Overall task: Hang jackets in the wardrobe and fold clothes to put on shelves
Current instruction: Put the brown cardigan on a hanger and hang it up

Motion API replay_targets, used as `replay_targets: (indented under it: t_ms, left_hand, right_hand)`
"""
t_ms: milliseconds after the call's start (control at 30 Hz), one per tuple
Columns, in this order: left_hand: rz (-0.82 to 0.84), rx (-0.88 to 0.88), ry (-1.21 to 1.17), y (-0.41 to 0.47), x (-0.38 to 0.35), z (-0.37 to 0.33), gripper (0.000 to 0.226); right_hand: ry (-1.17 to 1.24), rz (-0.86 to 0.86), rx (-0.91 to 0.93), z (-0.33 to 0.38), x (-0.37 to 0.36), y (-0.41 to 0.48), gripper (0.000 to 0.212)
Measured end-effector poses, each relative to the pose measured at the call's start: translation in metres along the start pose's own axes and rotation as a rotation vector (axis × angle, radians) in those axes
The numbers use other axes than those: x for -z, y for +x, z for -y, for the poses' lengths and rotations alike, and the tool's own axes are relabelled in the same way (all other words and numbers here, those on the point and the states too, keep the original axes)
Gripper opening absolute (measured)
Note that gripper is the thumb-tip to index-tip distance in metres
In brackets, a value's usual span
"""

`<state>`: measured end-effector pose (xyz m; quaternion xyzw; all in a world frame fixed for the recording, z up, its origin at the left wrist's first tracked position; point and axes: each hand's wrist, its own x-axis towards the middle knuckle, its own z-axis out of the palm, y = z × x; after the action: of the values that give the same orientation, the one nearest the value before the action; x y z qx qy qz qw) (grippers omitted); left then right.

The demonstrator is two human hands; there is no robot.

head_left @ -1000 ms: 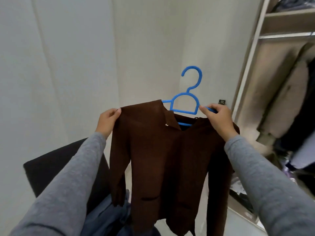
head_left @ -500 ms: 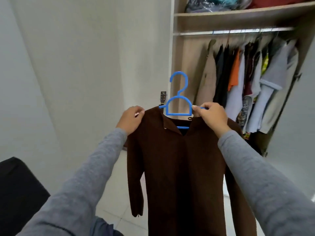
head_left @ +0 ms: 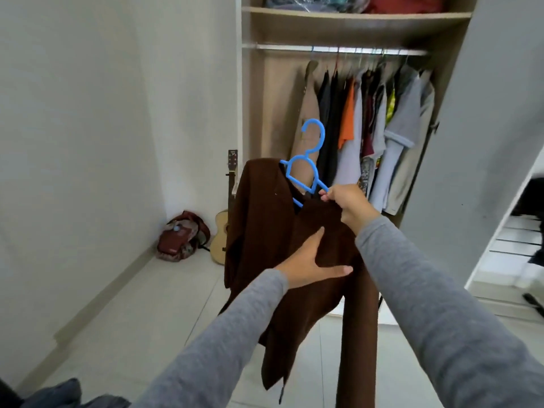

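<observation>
A dark brown jacket [head_left: 259, 225] hangs on a blue plastic hanger [head_left: 309, 163] in front of me, tilted down to the right. My right hand [head_left: 348, 201] grips the hanger's right arm together with the jacket's shoulder. My left hand [head_left: 312, 260] holds the jacket's front lower down, its thumb over a fold of cloth. Behind stands the open wardrobe [head_left: 250, 113] with its metal rail [head_left: 279, 47], the rail's left part bare.
Several shirts and coats [head_left: 376, 128] fill the rail's middle and right. A shelf [head_left: 353, 17] above holds bundled items. A guitar [head_left: 225, 231] and a red bag [head_left: 181, 237] rest on the floor at the left. The wardrobe door [head_left: 482, 142] stands open at the right.
My left hand left the jacket's left shoulder and took hold of the front lower down. The hanger tilted down to the right. The view came closer to the wardrobe.
</observation>
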<state>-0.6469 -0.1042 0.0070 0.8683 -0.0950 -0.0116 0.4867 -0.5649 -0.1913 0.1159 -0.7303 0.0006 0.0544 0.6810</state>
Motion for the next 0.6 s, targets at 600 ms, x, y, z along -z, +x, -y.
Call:
replay_targets:
  t_ms: [600]
  left_hand:
    - [-0.414,0.042,-0.072,0.069,0.027,0.035,0.1]
  right_hand:
    - [0.294,0.397,-0.061,0.028,-0.048,0.045,0.035]
